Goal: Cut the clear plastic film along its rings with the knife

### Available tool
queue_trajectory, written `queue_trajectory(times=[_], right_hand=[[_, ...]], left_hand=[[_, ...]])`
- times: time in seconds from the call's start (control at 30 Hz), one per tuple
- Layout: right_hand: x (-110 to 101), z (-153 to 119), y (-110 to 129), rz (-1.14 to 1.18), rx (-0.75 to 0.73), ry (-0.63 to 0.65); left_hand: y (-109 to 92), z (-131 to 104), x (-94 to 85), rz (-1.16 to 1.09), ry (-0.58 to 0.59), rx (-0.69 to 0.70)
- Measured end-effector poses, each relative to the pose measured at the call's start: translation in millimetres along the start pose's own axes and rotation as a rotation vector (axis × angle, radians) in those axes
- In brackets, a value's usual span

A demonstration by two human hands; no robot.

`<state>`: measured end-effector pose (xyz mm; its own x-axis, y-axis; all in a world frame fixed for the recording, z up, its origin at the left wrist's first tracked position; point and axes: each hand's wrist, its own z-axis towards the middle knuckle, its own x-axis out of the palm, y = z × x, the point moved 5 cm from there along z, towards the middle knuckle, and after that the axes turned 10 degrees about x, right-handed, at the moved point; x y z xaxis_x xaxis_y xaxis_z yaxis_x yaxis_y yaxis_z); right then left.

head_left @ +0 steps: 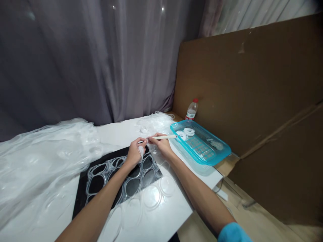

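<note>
My left hand (135, 151) is closed over the far part of a black mat (82, 188), with a white, looped, band-like piece (141, 152) tucked against its palm. Close beside it, my right hand (162, 145) grips a slim cream-coloured stick (165, 137) that points to the right. The fingertips of both hands meet around something small and pale that I cannot make out. Beneath my hands, a clear sheet (137, 173) with large round cut-outs lies over the mat.
At left is a big heap of translucent sheets (50, 158). A blue basket (214, 162) at right holds white rings (189, 131). Behind it stands a red-capped bottle (192, 109). Clear discs (151, 196) lie near the front edge; a cardboard panel (239, 90) rises at right.
</note>
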<state>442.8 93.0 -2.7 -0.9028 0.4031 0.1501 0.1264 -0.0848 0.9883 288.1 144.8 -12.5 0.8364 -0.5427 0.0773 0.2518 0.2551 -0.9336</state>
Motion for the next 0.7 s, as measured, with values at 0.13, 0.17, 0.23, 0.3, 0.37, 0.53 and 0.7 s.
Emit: queue_trajectory(times=[0.13, 0.17, 0.23, 0.3, 0.37, 0.53, 0.7], right_hand=[[1, -2, 1, 0.029, 0.022, 0.011], [2, -3, 1, 0.035, 0.024, 0.015], [2, -3, 2, 0.041, 0.033, 0.022], [2, -4, 2, 0.048, 0.047, 0.029], [2, -3, 1, 0.058, 0.058, 0.032], [2, -3, 0, 0.070, 0.066, 0.034], [2, -3, -1, 0.073, 0.069, 0.043]], left_hand=[[3, 1, -1.7, 0.012, -0.004, 0.001], [4, 1, -2.2, 0.016, -0.003, 0.002], [6, 1, -3.0, 0.023, -0.002, 0.002], [9, 1, -3.6, 0.027, -0.002, 0.002], [11, 2, -4.1, 0.032, -0.003, 0.001], [14, 2, -5.3, 0.044, -0.001, 0.002], [14, 2, -5.8, 0.033, 0.004, 0.012]])
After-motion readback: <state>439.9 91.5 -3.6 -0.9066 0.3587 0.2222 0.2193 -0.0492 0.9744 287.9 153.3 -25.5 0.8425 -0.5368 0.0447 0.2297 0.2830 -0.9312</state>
